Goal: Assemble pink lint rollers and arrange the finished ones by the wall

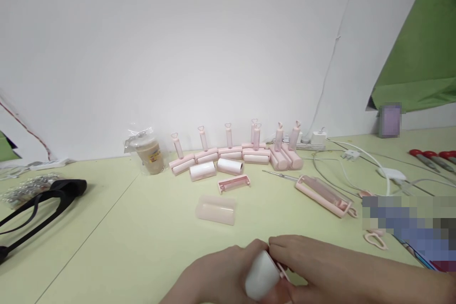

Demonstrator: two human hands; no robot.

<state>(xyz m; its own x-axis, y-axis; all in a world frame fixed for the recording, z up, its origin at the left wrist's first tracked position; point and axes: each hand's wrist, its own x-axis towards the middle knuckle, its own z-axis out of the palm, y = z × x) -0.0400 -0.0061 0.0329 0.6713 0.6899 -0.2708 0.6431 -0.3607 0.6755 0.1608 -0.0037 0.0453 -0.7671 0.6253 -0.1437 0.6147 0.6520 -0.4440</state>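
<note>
At the table's near edge, my left hand (224, 270) is closed around a white lint roll (261, 278), slightly blurred. My right hand (302, 256) meets it from the other side, its fingers closed on a thin pink roller frame (282, 271) against the roll; most of that frame is hidden. Beyond the hands lies a translucent pink cover (216, 210), and past it an empty pink roller frame (234, 184). Two more white lint rolls (203, 171) rest behind these. Several pink lint rollers (230, 152) with upright heart-topped handles stand along the wall.
To the right are a thin screwdriver (280, 175), a larger pink roller case (324, 194), a pink heart-shaped ring (375, 241), cables with a plug (351, 154) and red-handled tools (425, 157). A bagged drink cup (151, 154) stands back left; black straps (60, 194) lie left.
</note>
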